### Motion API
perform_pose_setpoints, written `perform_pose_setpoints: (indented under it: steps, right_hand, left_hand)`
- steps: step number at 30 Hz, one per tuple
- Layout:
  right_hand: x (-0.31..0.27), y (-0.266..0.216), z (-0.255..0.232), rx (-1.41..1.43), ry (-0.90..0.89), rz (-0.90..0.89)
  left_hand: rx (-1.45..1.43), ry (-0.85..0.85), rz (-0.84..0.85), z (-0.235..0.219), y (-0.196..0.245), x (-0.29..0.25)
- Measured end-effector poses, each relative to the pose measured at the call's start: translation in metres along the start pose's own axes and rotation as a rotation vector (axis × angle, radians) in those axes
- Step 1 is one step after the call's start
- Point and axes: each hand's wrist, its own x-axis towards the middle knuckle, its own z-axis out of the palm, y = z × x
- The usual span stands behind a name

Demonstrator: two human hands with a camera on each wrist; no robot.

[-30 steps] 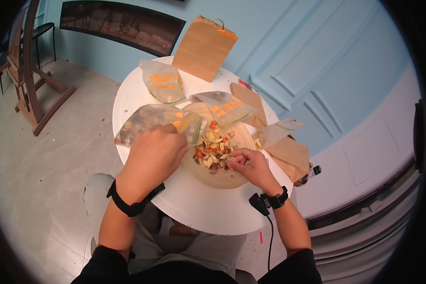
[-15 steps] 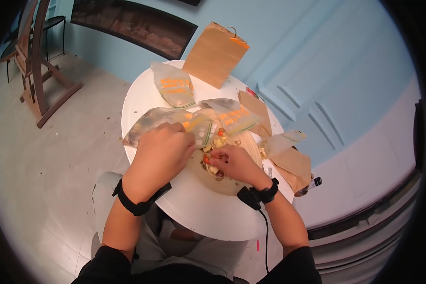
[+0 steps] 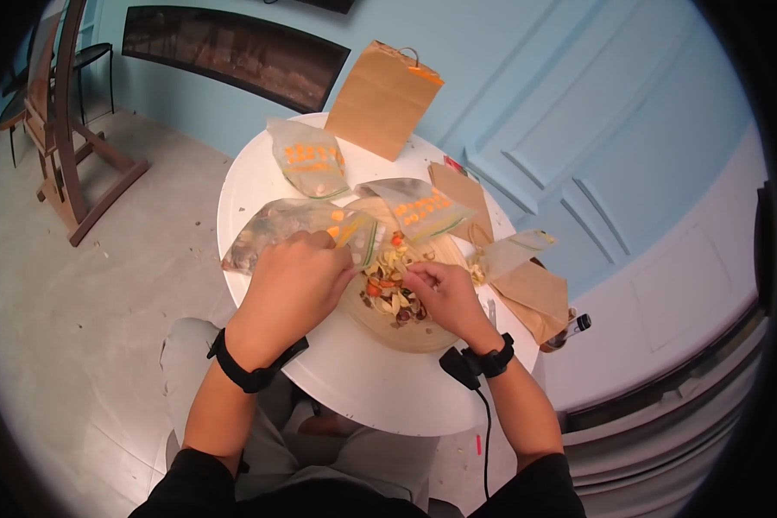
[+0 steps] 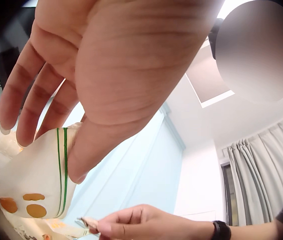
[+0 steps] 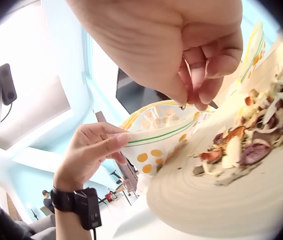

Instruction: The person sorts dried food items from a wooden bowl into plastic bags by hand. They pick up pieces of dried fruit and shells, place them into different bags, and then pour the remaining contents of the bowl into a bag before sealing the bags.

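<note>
My left hand (image 3: 298,276) pinches the rim of a clear zip bag (image 5: 154,150) with orange dots and a green seal line, holding its mouth apart. In the right wrist view pieces show inside this bag. My right hand (image 3: 449,298) is over the round wooden board (image 3: 388,335), its thumb and fingertips together on a small dried piece (image 4: 89,223), seen in the left wrist view. A heap of mixed dried pieces (image 5: 233,150), yellow, orange and dark red, lies on the board beside the bag's mouth.
On the round white table (image 3: 354,401) stand a brown paper bag (image 3: 384,99) at the back and two more dotted bags (image 3: 309,164) behind the board. At the right lie a clear pouch (image 3: 511,257) and flat brown paper bags (image 3: 535,298).
My right hand moved left from the board's right side over the heap, then drew back slightly right, uncovering the heap. My left hand keeps its hold on the bag.
</note>
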Motion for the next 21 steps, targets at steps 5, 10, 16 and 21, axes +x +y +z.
perform_pose_setpoints:
  steps: [5,10,16,21]
  right_hand:
    - [0.030,-0.029,0.017,0.089,-0.007,-0.109]
    - [0.032,-0.020,0.004,-0.119,0.043,-0.112]
    - [-0.003,0.059,-0.043,-0.405,-0.093,0.216]
    - [-0.015,0.070,-0.035,-0.402,-0.206,0.154]
  left_hand:
    - [0.017,0.001,0.037,0.000,0.001,-0.003]
    - [-0.004,0.082,0.064,-0.008,-0.011,-0.008]
    - [-0.012,0.136,0.009,-0.020,-0.022,-0.013]
    - [-0.015,0.134,0.055,-0.015,-0.022,-0.014]
